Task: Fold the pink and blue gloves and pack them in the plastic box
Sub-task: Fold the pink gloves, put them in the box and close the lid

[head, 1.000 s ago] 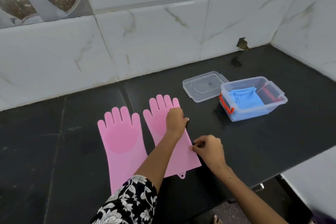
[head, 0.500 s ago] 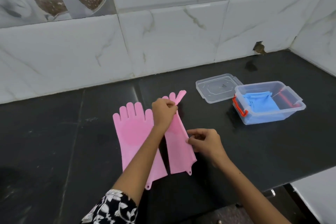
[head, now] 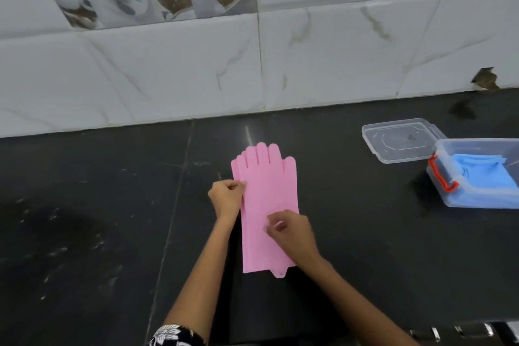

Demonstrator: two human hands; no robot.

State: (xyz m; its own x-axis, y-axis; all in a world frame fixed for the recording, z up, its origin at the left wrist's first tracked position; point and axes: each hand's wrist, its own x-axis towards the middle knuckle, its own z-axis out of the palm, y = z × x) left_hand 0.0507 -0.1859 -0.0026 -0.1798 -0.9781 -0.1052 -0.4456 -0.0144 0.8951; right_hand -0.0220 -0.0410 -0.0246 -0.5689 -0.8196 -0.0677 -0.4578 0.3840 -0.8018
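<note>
The two pink gloves (head: 266, 185) lie stacked one on the other, flat on the black counter, fingers pointing toward the wall. My left hand (head: 227, 198) pinches the stack's left edge near the palm. My right hand (head: 289, 229) rests on the cuff half, fingers pinched on the top glove. At the far right stands the clear plastic box (head: 477, 202) with red latches, and the folded blue gloves (head: 480, 174) lie inside it. The box is cut off by the frame's right edge.
The box's clear lid (head: 398, 139) lies on the counter just left of and behind the box. A white marble-tiled wall (head: 252, 64) runs along the back of the counter. The counter's front edge is near the bottom right.
The right pink glove was lifted and laid over the left one, so both now form one stack. Both hands moved left with it, and the view shifted left.
</note>
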